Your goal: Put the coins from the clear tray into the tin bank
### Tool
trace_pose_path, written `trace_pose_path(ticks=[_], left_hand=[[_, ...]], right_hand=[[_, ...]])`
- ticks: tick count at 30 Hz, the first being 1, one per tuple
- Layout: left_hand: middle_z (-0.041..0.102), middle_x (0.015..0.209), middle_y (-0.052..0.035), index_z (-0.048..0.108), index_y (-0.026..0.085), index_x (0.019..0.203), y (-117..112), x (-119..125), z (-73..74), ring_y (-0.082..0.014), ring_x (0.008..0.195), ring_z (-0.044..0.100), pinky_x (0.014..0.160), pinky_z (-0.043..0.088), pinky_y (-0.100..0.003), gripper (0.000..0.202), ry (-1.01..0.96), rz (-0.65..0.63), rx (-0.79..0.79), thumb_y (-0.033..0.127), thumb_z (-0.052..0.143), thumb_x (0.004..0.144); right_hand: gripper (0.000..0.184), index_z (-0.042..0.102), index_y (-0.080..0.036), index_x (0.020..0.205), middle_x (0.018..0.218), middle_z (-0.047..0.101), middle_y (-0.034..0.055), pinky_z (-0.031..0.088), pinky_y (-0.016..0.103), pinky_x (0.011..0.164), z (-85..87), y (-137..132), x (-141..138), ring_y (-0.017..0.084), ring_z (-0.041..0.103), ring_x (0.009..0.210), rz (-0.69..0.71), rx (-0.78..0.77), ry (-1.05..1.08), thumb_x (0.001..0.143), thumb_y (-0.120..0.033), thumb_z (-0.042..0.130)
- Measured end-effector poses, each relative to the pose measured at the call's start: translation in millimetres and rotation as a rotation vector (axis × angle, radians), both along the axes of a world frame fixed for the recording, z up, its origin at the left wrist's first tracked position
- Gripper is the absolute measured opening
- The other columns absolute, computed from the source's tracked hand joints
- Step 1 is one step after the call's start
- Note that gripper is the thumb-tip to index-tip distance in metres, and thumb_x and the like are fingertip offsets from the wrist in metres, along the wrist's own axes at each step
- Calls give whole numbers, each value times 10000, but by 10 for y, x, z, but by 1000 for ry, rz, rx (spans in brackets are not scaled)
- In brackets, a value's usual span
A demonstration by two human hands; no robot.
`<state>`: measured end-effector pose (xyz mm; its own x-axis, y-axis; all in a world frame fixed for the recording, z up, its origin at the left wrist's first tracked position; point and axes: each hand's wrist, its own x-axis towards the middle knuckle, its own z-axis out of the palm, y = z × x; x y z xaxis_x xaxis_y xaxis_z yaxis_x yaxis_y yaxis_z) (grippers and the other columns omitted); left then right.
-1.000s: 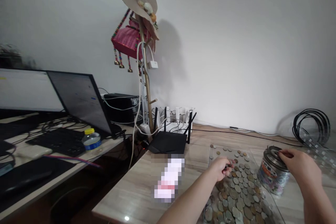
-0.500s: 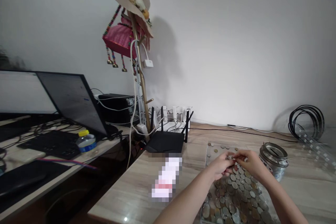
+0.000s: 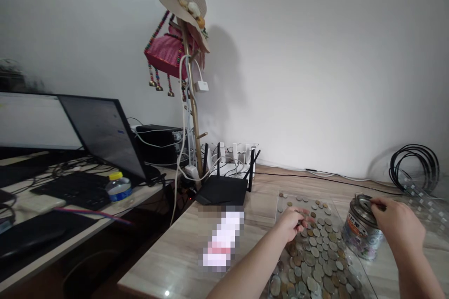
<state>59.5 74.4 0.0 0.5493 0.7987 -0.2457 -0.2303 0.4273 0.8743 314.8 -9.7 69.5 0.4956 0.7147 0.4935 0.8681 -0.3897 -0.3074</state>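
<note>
My left hand (image 3: 293, 225) is closed with curled fingers above the clear sheet (image 3: 285, 202), and small grey coins partly show between them. Under and in front of it many loose coins (image 3: 310, 259), silver and brassy, lie spread over that sheet. My right hand (image 3: 401, 222) is at the top of a round metal tin (image 3: 361, 238) with a printed label and a slotted lid. Its thumb and fingers are pinched together at the lid's slot; what they hold, if anything, is hidden. The tin stands upright just right of the sheet.
A black router (image 3: 222, 190) with raised antennas sits at the desk's back left, behind a blurred-out patch (image 3: 224, 238). Coiled black cable (image 3: 414, 168) and clear plastic packaging (image 3: 426, 205) lie at the back right. On the left desk are monitors (image 3: 101, 135) and a yellow-capped bottle (image 3: 118, 188).
My hands were together over the coins and are now apart. The right has moved right to the tin's lid; the left has stayed over the sheet. The view has shifted slightly.
</note>
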Motion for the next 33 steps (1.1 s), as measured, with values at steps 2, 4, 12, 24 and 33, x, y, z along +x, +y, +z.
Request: trace_pose_path(ticks=[2,4,12,24,33], left_hand=[[612,730,-109,479,104,839,-9,-5,10,-19,366,383,343,118,-156,202,11,-25,10,62,432,647],[617,732,-103,465,115,895,-29,-12,32,-5,335,326,342,97,-162,220,32,-60,17,111,453,676],[587,695,7,415,213,1080,-94,-2,65,14,288,205,337,68,-164,392,46,-117,76,292,514,709],[380,445,69,513,179,869,-85,-25,133,-10,272,164,328,20,-153,201,-102,-280,-157,315,423,753],[469,487,-14,492,131,657,-7,-42,90,-17,299,191,318,43,-137,185,-75,-247,-355,289,396,661]], right_hand=[[299,641,-289,801,773,596,83,323,300,471,5,-7,13,234,513,668,11,-6,-6,682,-421,401],[313,637,-268,837,793,599,78,347,316,530,38,-14,-63,236,507,709,41,112,-83,685,-421,410],[295,626,-216,828,792,612,37,379,256,654,-30,145,-954,155,515,713,646,174,61,720,-403,425],[240,650,-210,628,628,619,18,367,236,570,-228,313,-1121,148,516,606,784,-94,244,658,-384,487],[334,645,-307,787,756,611,59,323,280,475,107,-47,-126,226,523,668,29,103,16,649,-517,426]])
